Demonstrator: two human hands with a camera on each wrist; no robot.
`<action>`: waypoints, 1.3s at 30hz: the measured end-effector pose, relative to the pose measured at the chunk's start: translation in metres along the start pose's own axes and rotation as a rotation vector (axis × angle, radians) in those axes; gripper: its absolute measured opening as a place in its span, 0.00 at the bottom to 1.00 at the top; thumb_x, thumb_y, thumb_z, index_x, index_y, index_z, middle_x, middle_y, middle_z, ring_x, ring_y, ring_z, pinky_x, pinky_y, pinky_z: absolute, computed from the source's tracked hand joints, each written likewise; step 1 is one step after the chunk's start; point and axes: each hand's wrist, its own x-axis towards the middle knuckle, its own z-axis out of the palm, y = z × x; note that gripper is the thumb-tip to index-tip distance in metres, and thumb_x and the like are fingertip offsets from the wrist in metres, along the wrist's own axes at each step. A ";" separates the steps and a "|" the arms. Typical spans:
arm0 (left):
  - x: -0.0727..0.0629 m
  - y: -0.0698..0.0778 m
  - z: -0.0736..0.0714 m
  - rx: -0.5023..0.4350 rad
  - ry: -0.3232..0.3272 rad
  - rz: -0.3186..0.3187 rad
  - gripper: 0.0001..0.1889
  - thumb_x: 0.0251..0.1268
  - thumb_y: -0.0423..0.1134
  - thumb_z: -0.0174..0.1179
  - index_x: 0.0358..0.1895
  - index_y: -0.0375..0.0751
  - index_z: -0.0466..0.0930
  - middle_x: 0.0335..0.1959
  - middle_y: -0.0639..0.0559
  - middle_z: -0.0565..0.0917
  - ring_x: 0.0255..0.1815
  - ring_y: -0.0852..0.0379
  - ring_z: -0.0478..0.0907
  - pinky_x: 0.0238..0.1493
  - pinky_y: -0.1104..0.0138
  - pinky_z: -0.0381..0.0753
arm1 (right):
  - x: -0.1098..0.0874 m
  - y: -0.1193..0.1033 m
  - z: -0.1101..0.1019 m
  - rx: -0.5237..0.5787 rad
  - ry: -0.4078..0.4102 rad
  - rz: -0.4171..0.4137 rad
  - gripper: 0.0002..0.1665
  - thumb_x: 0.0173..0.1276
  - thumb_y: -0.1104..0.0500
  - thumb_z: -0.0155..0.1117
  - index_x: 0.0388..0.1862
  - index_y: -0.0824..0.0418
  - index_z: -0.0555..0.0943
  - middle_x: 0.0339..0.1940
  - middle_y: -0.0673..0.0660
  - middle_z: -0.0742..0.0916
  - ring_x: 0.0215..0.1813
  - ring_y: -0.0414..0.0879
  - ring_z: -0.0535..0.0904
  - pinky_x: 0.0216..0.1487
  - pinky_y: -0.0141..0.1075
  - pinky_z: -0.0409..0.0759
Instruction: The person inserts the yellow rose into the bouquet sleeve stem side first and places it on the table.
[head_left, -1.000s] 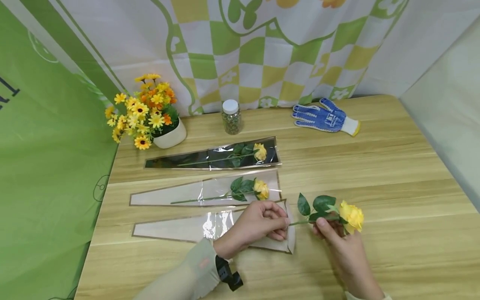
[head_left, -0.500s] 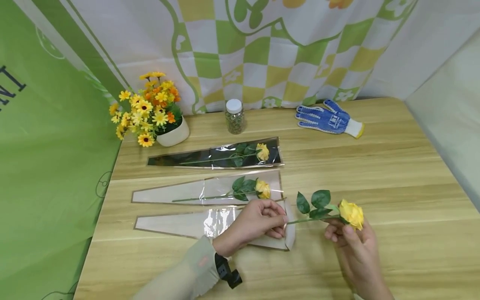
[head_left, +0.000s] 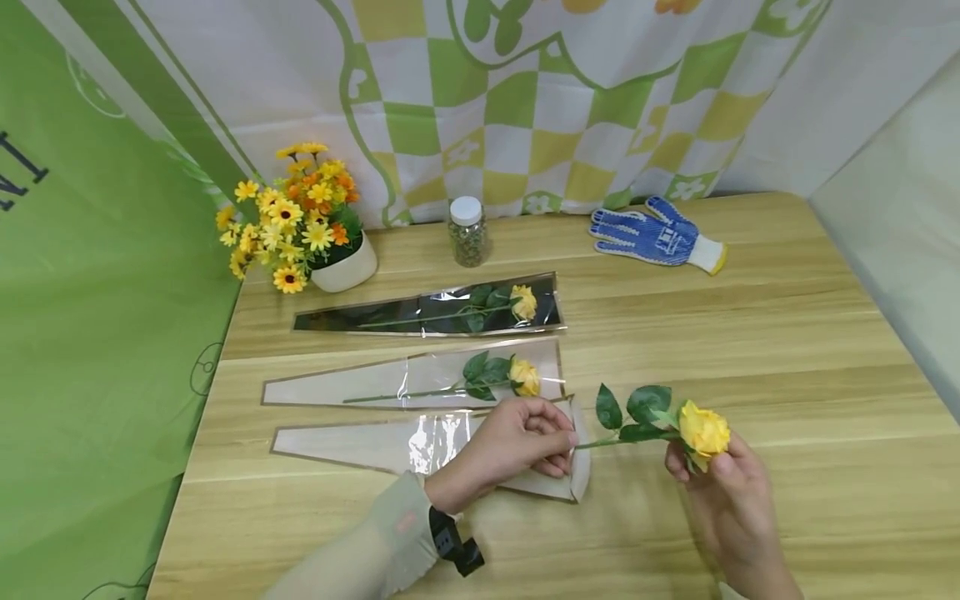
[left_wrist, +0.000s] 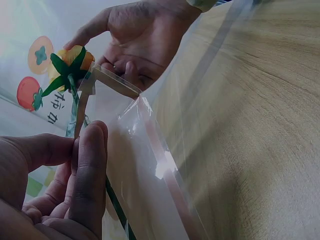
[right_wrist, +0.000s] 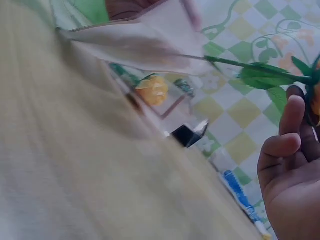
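Observation:
My left hand pinches the edge at the wide mouth of a clear-fronted flower sleeve with a pale back and brown border. A yellow artificial rose lies to its right, its green stem running into that mouth. In the left wrist view, the lower stem shows behind my left fingers, along the sleeve. My right hand holds the rose at its head, thumb at the near side of the petals. In the right wrist view, the right hand is below the bloom, which is cut off by the frame edge.
Beyond lie a pale sleeve and a black sleeve, each with a yellow rose inside. Along the back stand a potted flower arrangement and a white-capped jar. A blue glove lies at the back right.
My right hand has shifted right, from the stem by the leaves to the rose's head. The leaves dipped and turned slightly. The left hand stays at the sleeve's mouth.

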 end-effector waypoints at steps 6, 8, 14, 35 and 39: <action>0.001 0.003 0.003 0.032 -0.007 0.003 0.04 0.66 0.27 0.65 0.41 0.30 0.81 0.29 0.42 0.86 0.26 0.54 0.86 0.32 0.61 0.90 | 0.000 -0.009 -0.002 -0.083 0.005 0.085 0.19 0.77 0.75 0.39 0.61 0.82 0.71 0.47 0.63 0.83 0.42 0.51 0.78 0.43 0.35 0.79; 0.001 0.005 0.004 0.036 -0.009 0.007 0.04 0.66 0.27 0.66 0.41 0.30 0.81 0.29 0.42 0.85 0.26 0.54 0.86 0.33 0.60 0.90 | -0.003 -0.011 -0.003 -0.119 0.023 0.129 0.20 0.76 0.76 0.39 0.62 0.80 0.71 0.47 0.62 0.84 0.45 0.49 0.80 0.47 0.34 0.82; -0.001 0.011 0.007 0.033 -0.026 0.013 0.06 0.66 0.26 0.66 0.42 0.26 0.81 0.31 0.36 0.86 0.26 0.53 0.86 0.33 0.59 0.90 | -0.007 -0.013 -0.004 -0.320 0.033 0.195 0.20 0.72 0.82 0.42 0.59 0.81 0.73 0.46 0.60 0.83 0.46 0.45 0.80 0.47 0.31 0.83; 0.001 0.015 0.010 0.090 -0.024 0.022 0.04 0.66 0.27 0.65 0.41 0.30 0.83 0.29 0.41 0.85 0.26 0.54 0.85 0.33 0.58 0.90 | 0.009 -0.033 0.002 -0.302 -0.058 0.057 0.20 0.73 0.80 0.42 0.62 0.86 0.67 0.48 0.68 0.83 0.46 0.53 0.82 0.49 0.36 0.83; -0.001 0.018 0.014 0.067 -0.023 0.029 0.04 0.66 0.27 0.66 0.40 0.29 0.83 0.29 0.40 0.86 0.25 0.53 0.85 0.32 0.59 0.90 | 0.005 -0.023 0.000 -0.374 -0.072 0.140 0.18 0.78 0.75 0.43 0.63 0.82 0.68 0.47 0.65 0.84 0.46 0.50 0.82 0.48 0.34 0.81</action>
